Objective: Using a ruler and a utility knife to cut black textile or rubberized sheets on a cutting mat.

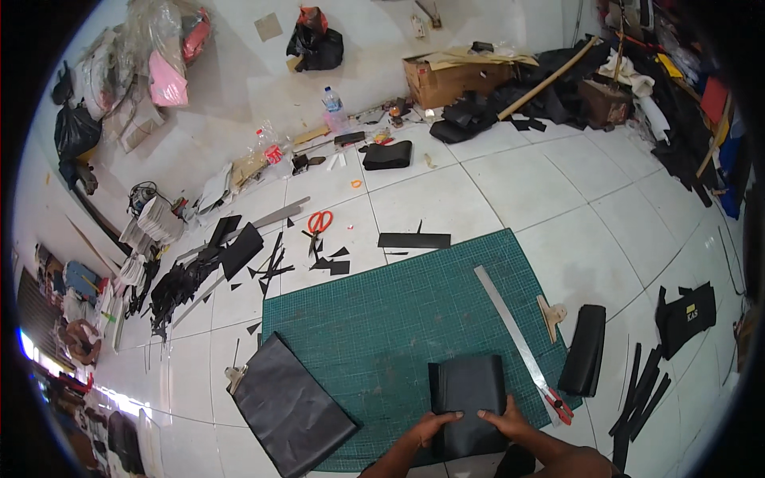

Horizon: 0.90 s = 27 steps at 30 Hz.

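Note:
A folded black sheet of material (468,390) lies on the near edge of a green cutting mat (398,311). My left hand (434,424) presses on its lower left part with fingers spread flat. My right hand (510,421) rests on its lower right edge, fingers flat on the piece. Neither hand grips anything. A long metal ruler (510,327) lies diagonally on the mat just to the right, with a red-handled cutter (559,405) at its near end.
A larger black sheet (288,405) lies at the mat's left corner. A black roll (584,350) and black strips (641,394) lie to the right. Red scissors (319,221), black offcuts (239,255) and a cardboard box (454,76) sit farther off on the white tiled floor.

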Each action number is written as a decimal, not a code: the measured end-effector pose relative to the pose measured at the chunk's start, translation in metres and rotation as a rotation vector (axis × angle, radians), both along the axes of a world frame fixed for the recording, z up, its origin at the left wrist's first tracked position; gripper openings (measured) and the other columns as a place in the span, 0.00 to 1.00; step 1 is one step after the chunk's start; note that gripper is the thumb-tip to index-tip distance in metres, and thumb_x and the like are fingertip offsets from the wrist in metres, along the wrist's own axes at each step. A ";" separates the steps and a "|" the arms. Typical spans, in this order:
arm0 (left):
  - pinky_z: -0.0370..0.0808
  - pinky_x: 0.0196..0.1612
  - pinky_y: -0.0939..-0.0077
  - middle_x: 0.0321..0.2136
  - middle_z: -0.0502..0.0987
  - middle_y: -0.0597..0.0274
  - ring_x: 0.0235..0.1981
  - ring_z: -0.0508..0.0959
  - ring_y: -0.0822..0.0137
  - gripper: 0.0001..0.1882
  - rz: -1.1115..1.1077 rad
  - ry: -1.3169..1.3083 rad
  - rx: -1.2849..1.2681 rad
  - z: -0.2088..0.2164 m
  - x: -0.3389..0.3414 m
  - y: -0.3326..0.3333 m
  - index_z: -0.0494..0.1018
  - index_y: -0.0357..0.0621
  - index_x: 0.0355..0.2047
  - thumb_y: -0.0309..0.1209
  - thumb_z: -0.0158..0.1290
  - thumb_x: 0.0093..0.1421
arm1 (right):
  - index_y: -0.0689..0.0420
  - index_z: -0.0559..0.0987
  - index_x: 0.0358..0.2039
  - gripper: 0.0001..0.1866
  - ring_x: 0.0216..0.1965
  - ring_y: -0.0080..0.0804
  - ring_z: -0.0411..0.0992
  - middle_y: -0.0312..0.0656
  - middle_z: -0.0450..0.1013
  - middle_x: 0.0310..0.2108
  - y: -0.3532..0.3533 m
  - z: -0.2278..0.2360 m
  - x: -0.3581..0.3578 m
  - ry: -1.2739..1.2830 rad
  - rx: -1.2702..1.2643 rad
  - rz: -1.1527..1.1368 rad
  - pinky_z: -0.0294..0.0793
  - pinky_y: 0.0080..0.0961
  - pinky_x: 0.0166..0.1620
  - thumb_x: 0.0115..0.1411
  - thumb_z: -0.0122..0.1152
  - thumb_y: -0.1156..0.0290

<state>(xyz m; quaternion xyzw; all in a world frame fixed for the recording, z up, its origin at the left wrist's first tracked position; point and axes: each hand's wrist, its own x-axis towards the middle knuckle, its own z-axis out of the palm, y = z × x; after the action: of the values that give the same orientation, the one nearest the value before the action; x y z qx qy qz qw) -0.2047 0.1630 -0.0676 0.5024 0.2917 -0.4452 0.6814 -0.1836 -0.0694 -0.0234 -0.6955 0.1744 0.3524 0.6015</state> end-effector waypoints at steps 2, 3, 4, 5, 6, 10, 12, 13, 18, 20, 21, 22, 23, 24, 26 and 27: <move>0.62 0.59 0.58 0.54 0.69 0.41 0.56 0.69 0.47 0.51 -0.003 -0.036 0.105 -0.002 -0.002 -0.008 0.63 0.24 0.55 0.54 0.67 0.42 | 0.71 0.49 0.61 0.53 0.55 0.46 0.66 0.59 0.63 0.52 -0.006 -0.029 -0.010 -0.068 -0.036 0.041 0.67 0.37 0.56 0.48 0.73 0.55; 0.62 0.59 0.58 0.54 0.69 0.41 0.56 0.69 0.47 0.51 -0.001 -0.044 0.102 -0.002 -0.004 -0.009 0.63 0.24 0.55 0.54 0.67 0.42 | 0.71 0.49 0.61 0.54 0.55 0.47 0.65 0.60 0.63 0.53 -0.004 -0.025 -0.008 -0.129 -0.061 0.077 0.67 0.37 0.56 0.48 0.73 0.54; 0.63 0.59 0.57 0.54 0.70 0.40 0.56 0.69 0.47 0.51 -0.007 -0.042 0.125 -0.002 -0.006 -0.007 0.63 0.23 0.55 0.53 0.68 0.42 | 0.71 0.49 0.61 0.53 0.57 0.49 0.63 0.61 0.59 0.56 -0.005 -0.019 -0.008 -0.106 -0.193 0.176 0.65 0.38 0.57 0.51 0.70 0.50; 0.64 0.58 0.56 0.53 0.70 0.39 0.56 0.69 0.47 0.51 -0.013 -0.040 0.148 -0.001 -0.007 -0.007 0.63 0.22 0.55 0.52 0.68 0.43 | 0.71 0.49 0.61 0.53 0.57 0.49 0.63 0.61 0.59 0.56 -0.007 -0.012 -0.008 -0.115 -0.196 0.176 0.65 0.38 0.57 0.51 0.70 0.50; 0.64 0.58 0.56 0.53 0.70 0.39 0.56 0.69 0.47 0.51 -0.014 -0.049 0.147 0.003 -0.006 -0.006 0.63 0.22 0.55 0.52 0.68 0.43 | 0.71 0.49 0.62 0.53 0.59 0.50 0.61 0.61 0.57 0.58 -0.006 -0.006 -0.007 -0.029 -0.098 0.112 0.64 0.39 0.58 0.52 0.68 0.48; 0.65 0.58 0.58 0.53 0.70 0.41 0.56 0.70 0.49 0.49 0.085 -0.110 0.042 0.001 -0.008 -0.005 0.60 0.24 0.57 0.46 0.68 0.45 | 0.69 0.50 0.64 0.50 0.60 0.49 0.61 0.59 0.57 0.61 -0.009 0.002 -0.010 0.146 0.122 -0.068 0.61 0.38 0.60 0.56 0.62 0.45; 0.65 0.59 0.59 0.53 0.70 0.44 0.55 0.70 0.51 0.48 0.101 -0.113 0.038 -0.003 -0.004 -0.006 0.59 0.27 0.59 0.43 0.69 0.45 | 0.69 0.51 0.64 0.50 0.60 0.48 0.61 0.58 0.59 0.59 -0.008 -0.012 -0.011 0.053 0.074 -0.031 0.60 0.36 0.61 0.56 0.62 0.45; 0.65 0.59 0.59 0.54 0.70 0.43 0.55 0.71 0.50 0.48 0.070 -0.142 0.091 0.007 0.000 -0.007 0.59 0.27 0.59 0.43 0.69 0.45 | 0.69 0.52 0.64 0.50 0.59 0.47 0.62 0.57 0.61 0.58 -0.010 -0.016 -0.021 -0.026 0.024 0.005 0.59 0.35 0.61 0.56 0.62 0.45; 0.67 0.58 0.62 0.53 0.70 0.40 0.53 0.72 0.50 0.45 0.075 -0.283 0.124 0.053 0.012 -0.009 0.59 0.24 0.58 0.41 0.67 0.48 | 0.72 0.54 0.62 0.49 0.61 0.51 0.59 0.62 0.58 0.59 -0.005 0.004 -0.012 -0.234 -0.067 0.054 0.59 0.38 0.61 0.56 0.62 0.44; 0.68 0.57 0.62 0.52 0.70 0.40 0.52 0.73 0.50 0.44 0.088 -0.252 0.081 0.056 0.017 -0.009 0.59 0.25 0.58 0.40 0.67 0.49 | 0.73 0.53 0.62 0.51 0.61 0.54 0.58 0.63 0.57 0.59 -0.005 0.007 -0.003 -0.286 -0.200 0.127 0.58 0.40 0.62 0.55 0.62 0.44; 0.68 0.57 0.63 0.52 0.71 0.40 0.51 0.74 0.50 0.44 0.112 -0.255 0.041 0.056 0.021 -0.008 0.59 0.26 0.58 0.39 0.67 0.49 | 0.74 0.51 0.63 0.52 0.61 0.56 0.57 0.65 0.57 0.59 -0.005 0.006 -0.001 -0.374 -0.329 0.209 0.57 0.42 0.62 0.55 0.63 0.44; 0.68 0.59 0.60 0.53 0.70 0.40 0.54 0.72 0.51 0.45 0.067 -0.233 0.080 0.060 0.022 -0.008 0.58 0.27 0.59 0.44 0.65 0.51 | 0.74 0.51 0.63 0.52 0.61 0.56 0.57 0.65 0.57 0.59 -0.005 0.005 -0.003 -0.364 -0.328 0.206 0.57 0.42 0.62 0.55 0.63 0.44; 0.68 0.59 0.60 0.53 0.70 0.40 0.54 0.72 0.51 0.45 0.062 -0.226 0.081 0.053 0.020 -0.008 0.58 0.27 0.59 0.44 0.65 0.51 | 0.74 0.50 0.63 0.53 0.61 0.58 0.56 0.66 0.55 0.59 -0.004 0.006 -0.005 -0.372 -0.357 0.240 0.57 0.43 0.62 0.54 0.63 0.45; 0.67 0.59 0.58 0.54 0.68 0.39 0.55 0.70 0.50 0.47 0.049 -0.210 0.106 0.047 0.019 -0.007 0.56 0.27 0.60 0.46 0.64 0.51 | 0.74 0.49 0.63 0.55 0.61 0.60 0.55 0.67 0.54 0.59 -0.003 0.005 -0.007 -0.382 -0.385 0.275 0.56 0.44 0.62 0.53 0.64 0.45; 0.66 0.60 0.56 0.55 0.67 0.39 0.57 0.69 0.49 0.49 0.034 -0.194 0.134 0.041 0.017 -0.005 0.54 0.27 0.61 0.49 0.63 0.51 | 0.74 0.49 0.63 0.55 0.61 0.60 0.55 0.67 0.53 0.60 -0.001 0.004 -0.009 -0.403 -0.387 0.265 0.56 0.44 0.62 0.52 0.65 0.45; 0.65 0.60 0.55 0.56 0.66 0.39 0.58 0.67 0.48 0.51 0.097 -0.155 0.029 0.051 0.017 -0.006 0.52 0.28 0.62 0.51 0.63 0.50 | 0.74 0.48 0.63 0.56 0.61 0.60 0.55 0.68 0.51 0.60 0.000 0.002 -0.010 -0.427 -0.394 0.254 0.56 0.45 0.62 0.51 0.66 0.45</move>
<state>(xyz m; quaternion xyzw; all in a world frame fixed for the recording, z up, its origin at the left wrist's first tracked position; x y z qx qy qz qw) -0.1874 0.1574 -0.0164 0.5306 0.2684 -0.3673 0.7152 -0.1939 -0.0698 -0.0210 -0.8731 0.0208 0.2303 0.4291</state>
